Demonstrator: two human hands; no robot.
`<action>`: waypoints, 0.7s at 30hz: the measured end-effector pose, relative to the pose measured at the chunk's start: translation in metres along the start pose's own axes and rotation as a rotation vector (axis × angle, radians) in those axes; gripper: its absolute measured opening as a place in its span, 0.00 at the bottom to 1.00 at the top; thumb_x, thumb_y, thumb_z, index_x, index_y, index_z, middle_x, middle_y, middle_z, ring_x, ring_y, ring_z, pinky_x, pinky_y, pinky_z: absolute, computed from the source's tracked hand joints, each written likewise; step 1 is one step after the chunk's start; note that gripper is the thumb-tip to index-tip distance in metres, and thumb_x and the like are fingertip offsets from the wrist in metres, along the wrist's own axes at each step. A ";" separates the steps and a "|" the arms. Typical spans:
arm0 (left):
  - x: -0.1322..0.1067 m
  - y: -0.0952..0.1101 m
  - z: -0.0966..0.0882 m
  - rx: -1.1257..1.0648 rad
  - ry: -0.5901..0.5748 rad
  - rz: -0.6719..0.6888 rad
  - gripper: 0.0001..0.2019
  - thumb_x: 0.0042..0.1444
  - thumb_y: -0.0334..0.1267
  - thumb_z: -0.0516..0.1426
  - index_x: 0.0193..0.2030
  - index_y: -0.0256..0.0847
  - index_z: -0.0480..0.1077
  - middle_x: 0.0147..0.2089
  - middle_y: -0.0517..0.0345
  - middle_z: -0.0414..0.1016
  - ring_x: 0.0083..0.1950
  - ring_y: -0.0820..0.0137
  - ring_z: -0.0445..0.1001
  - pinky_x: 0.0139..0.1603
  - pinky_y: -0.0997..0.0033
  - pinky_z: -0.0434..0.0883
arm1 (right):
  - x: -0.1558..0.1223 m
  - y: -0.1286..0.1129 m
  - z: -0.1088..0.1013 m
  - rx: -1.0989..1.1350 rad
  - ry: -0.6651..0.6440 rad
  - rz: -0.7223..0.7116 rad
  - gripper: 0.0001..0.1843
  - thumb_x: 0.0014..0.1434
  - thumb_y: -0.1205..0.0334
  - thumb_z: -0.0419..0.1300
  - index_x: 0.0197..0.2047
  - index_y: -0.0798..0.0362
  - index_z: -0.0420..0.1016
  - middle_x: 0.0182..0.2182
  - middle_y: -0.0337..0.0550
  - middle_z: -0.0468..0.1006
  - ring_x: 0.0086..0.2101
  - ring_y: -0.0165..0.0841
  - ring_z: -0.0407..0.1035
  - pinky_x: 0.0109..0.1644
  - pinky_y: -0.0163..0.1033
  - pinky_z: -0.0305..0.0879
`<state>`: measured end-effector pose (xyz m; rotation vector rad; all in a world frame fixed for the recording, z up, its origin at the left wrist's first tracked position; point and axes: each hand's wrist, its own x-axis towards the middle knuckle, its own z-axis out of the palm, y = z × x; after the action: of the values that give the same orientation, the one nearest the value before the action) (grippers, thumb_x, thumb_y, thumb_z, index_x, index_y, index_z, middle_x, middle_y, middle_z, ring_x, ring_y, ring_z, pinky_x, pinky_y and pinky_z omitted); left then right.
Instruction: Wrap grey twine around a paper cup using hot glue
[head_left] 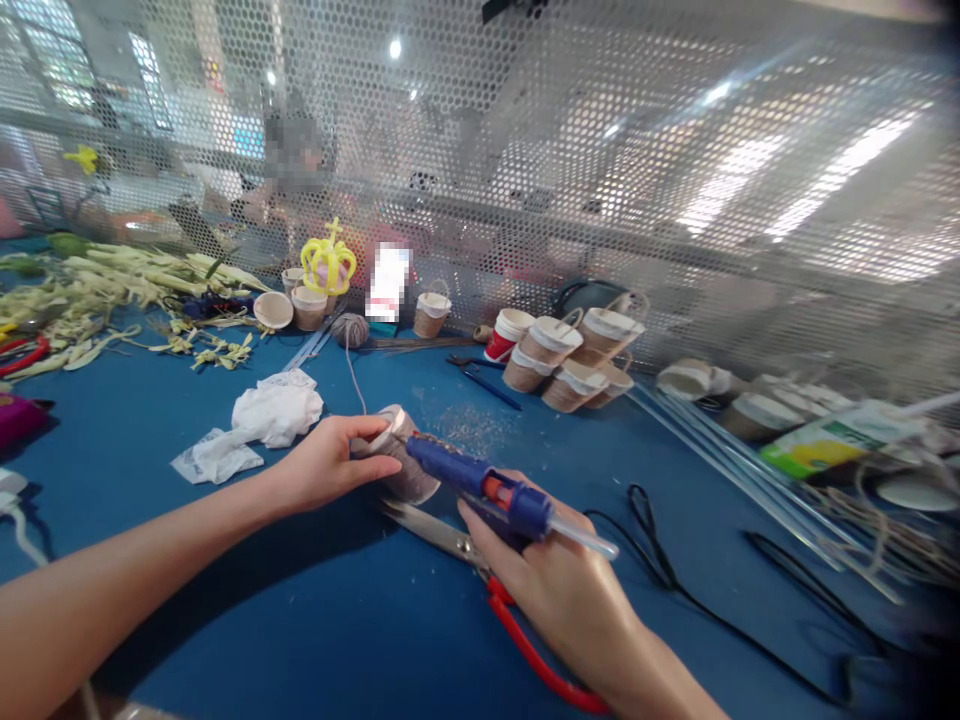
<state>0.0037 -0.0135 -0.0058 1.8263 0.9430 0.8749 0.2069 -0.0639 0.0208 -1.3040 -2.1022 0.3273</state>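
Note:
My left hand [337, 462] grips a small cup wrapped in grey-brown cord [414, 478], which lies tilted with its rim toward the upper left. My right hand [555, 570] is wrapped round a blue glue gun [465, 470], with a clear glue stick [589, 535] poking out of its back end. The gun's nozzle is at the cup's rim; I cannot tell whether it touches. From the cup, a strand of cord runs up to a grey ball of yarn [350, 330]. Scissors with red handles [454, 540] lie under the gun and my right hand.
Crumpled white cloth [277, 408] lies left of the cup. Several cord-wrapped baskets [570, 385] and pliers [480, 375] stand or lie behind. Clear glue sticks [750, 480] and a black cable [675, 590] lie at right. A perforated metal screen [480, 180] borders the back.

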 end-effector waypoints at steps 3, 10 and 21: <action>0.000 0.001 0.000 0.046 0.023 0.019 0.11 0.50 0.33 0.56 0.41 0.35 0.70 0.40 0.57 0.74 0.41 0.68 0.70 0.43 0.71 0.66 | 0.000 0.001 0.000 0.003 -0.012 0.010 0.07 0.52 0.65 0.51 0.32 0.53 0.70 0.26 0.45 0.76 0.27 0.34 0.72 0.30 0.37 0.67; 0.000 0.000 0.000 0.059 0.041 0.035 0.15 0.50 0.34 0.56 0.45 0.36 0.67 0.43 0.55 0.74 0.43 0.67 0.70 0.44 0.69 0.67 | 0.001 0.000 -0.002 -0.015 0.005 0.034 0.07 0.53 0.63 0.51 0.31 0.53 0.70 0.26 0.46 0.76 0.26 0.34 0.71 0.30 0.37 0.67; -0.001 -0.001 0.000 0.073 0.042 0.042 0.13 0.49 0.33 0.57 0.44 0.38 0.68 0.43 0.56 0.74 0.43 0.67 0.70 0.45 0.70 0.67 | 0.002 -0.005 -0.002 -0.021 -0.002 0.031 0.08 0.51 0.65 0.51 0.30 0.54 0.71 0.24 0.45 0.75 0.25 0.33 0.71 0.29 0.36 0.66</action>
<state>0.0027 -0.0144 -0.0064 1.9022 0.9769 0.9186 0.2046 -0.0648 0.0257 -1.3499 -2.0947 0.3202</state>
